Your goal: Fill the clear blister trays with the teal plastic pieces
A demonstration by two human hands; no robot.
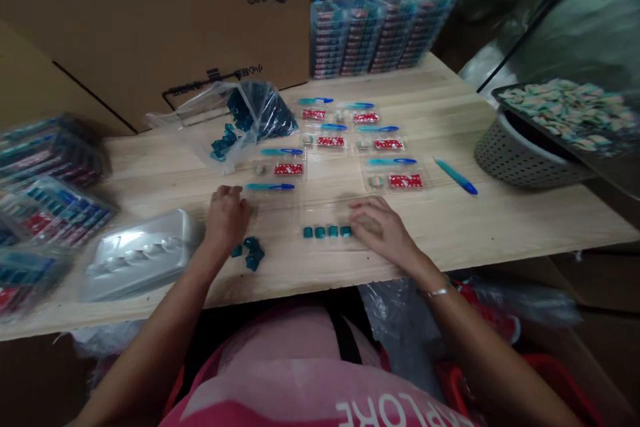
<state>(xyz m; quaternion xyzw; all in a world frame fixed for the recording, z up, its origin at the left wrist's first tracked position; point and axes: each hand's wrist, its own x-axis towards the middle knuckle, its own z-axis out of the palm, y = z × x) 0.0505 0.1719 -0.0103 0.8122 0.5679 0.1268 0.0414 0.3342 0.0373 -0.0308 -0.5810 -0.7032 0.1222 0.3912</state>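
Noting the left hand (pixel 227 219) first: fingers (pixel 223 195) curled together, tips low over the tabletop (pixel 475 233), just below a blue-and-teal plastic stick (pixel 270 187). Right hand (pixel 375 227): fingers (pixel 363 210) slightly apart, laid over a clear blister tray (pixel 325 213); cannot tell whether they pinch anything. Four teal square pieces (pixel 326 232), glossy, in a neat row inside the tray, ending at the right fingertips. Loose teal pieces (pixel 251 252) heaped just beside the left wrist. Farther up, mid-frame: more clear trays (pixel 387 173), each with stick, red packet, round piece. Clear bag of teal pieces (pixel 257 117) upper centre. Silver moulded tray (pixel 143 253) at left. Stacked packs (pixel 380 27) along the top. Striped sweets (pixel 565 113) upper right, on a dark tray.
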